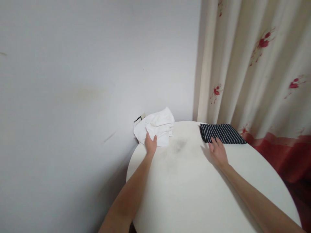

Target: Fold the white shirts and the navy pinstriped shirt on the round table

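Note:
My left hand (151, 144) is at the near edge of a white cloth (159, 124), perhaps a folded garment, at the back left of the table. Thumb and fingers grip the cloth's edge, and some fingers are hidden. The cloth lies in loose, uneven layers, with its top corner rising towards the wall. Over on the right, my right hand (218, 153) is open, fingers stretched forward. Its fingertips reach the near edge of a dark cloth with white stripes (221, 133), which lies flat in a neat rectangle. Whether they touch it I cannot tell.
Both cloths are on a round white table (194, 187) with a grey smudge near its middle. A pale wall (97, 81) borders it on the left. Behind the right side hangs a cream curtain (233, 81) with red flowers and a red lower band. A wall socket (143, 115) shows behind the white cloth.

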